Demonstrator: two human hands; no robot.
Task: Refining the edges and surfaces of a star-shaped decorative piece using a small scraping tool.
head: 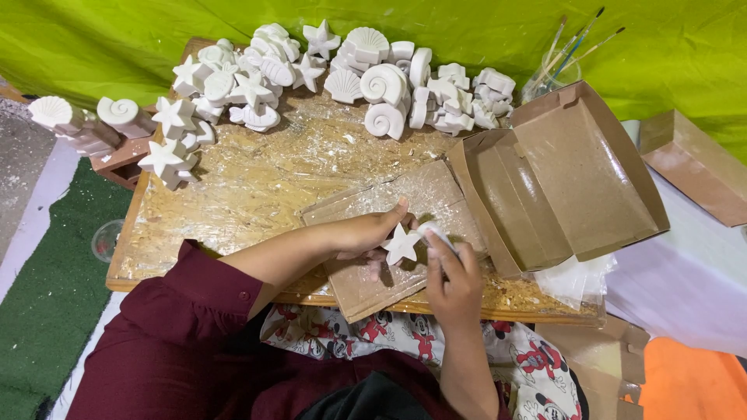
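The left hand [364, 236] pinched a small white plaster star [401, 246] by its points over a cardboard sheet [389, 233] on the worktable [249, 194]; the right hand [451, 276] curled around something pale, perhaps a bit of sandpaper (too hidden to tell). The star looked light, stiff and chalky, with brittle tips, so it seemed safer gripped at the thick centre. The open cardboard box [560, 179] beside it appeared empty; a clear cup [554, 76] held paintbrushes [580, 43]

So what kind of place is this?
Probably a small craft workspace: rows of unpainted white plaster shapes, paintbrushes in a cup, and a rough wooden board table where the left hand holds a white star.
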